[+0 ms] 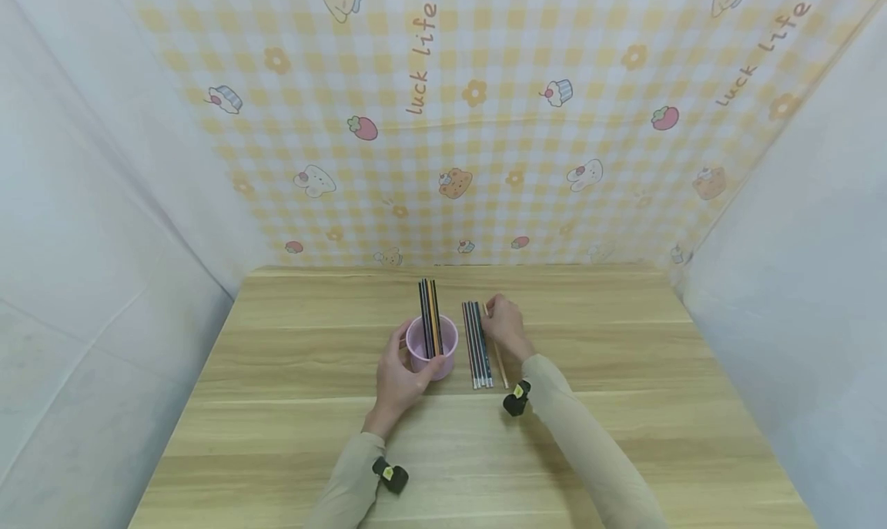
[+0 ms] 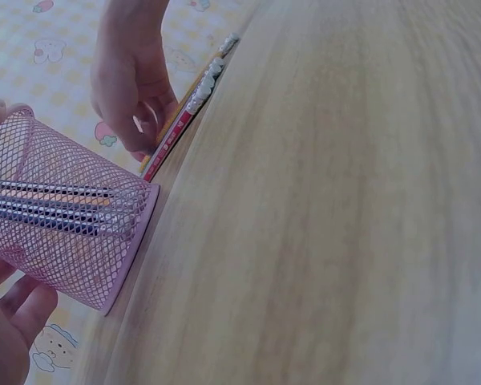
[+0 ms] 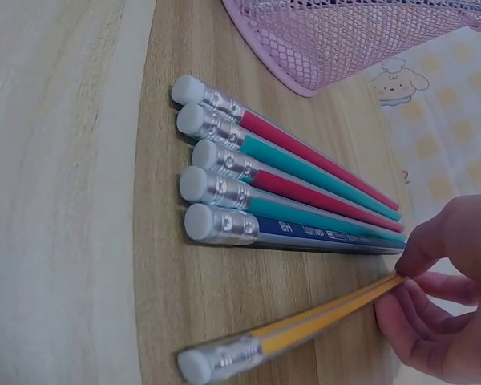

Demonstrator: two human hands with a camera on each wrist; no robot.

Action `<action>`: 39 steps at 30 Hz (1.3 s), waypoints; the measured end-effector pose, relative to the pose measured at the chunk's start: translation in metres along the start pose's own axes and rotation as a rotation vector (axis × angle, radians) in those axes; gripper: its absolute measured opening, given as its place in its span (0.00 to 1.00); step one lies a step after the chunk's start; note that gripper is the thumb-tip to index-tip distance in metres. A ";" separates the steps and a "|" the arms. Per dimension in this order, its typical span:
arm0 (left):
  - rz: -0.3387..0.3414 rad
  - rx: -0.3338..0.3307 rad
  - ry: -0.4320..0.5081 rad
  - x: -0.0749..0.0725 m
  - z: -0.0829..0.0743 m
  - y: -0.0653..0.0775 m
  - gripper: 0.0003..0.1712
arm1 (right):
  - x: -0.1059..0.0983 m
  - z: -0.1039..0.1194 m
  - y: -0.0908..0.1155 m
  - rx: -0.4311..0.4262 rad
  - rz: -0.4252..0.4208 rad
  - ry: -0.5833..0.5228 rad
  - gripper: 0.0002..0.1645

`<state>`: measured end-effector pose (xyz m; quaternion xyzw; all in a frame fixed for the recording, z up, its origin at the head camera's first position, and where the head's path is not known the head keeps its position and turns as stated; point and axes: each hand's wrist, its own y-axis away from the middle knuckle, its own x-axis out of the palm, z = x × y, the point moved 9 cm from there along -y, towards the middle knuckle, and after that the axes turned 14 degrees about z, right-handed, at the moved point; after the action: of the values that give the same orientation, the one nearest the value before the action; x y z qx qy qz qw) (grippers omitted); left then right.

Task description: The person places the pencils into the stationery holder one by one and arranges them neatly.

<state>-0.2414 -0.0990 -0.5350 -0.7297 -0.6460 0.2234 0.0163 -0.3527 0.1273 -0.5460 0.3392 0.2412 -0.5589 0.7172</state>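
A pink mesh pencil cup (image 1: 434,367) stands on the table with several pencils (image 1: 430,317) upright inside it. My left hand (image 1: 399,376) grips the cup around its side, the thumb at the front. To its right my right hand (image 1: 507,325) pinches the far end of a yellow pencil (image 3: 309,321) between thumb and fingers. That pencil's white eraser end lies at the table surface in the right wrist view. Beside it a row of several pencils lies side by side: red, green and a dark blue pencil (image 3: 305,230), erasers toward me.
The wood-grain table (image 1: 291,436) ends at a yellow checked cloth (image 1: 499,144) printed with cartoons. White sheets (image 1: 83,282) hang at both sides. A small black camera (image 1: 391,475) is strapped to each wrist.
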 end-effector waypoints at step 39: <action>0.006 -0.004 -0.027 0.001 0.004 0.000 0.49 | -0.055 0.074 0.017 -0.231 -0.117 -0.263 0.22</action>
<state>-0.2430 -0.0990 -0.5387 -0.7285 -0.6446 0.2317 0.0055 -0.3530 0.1092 -0.4542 0.1640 0.2272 -0.6079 0.7429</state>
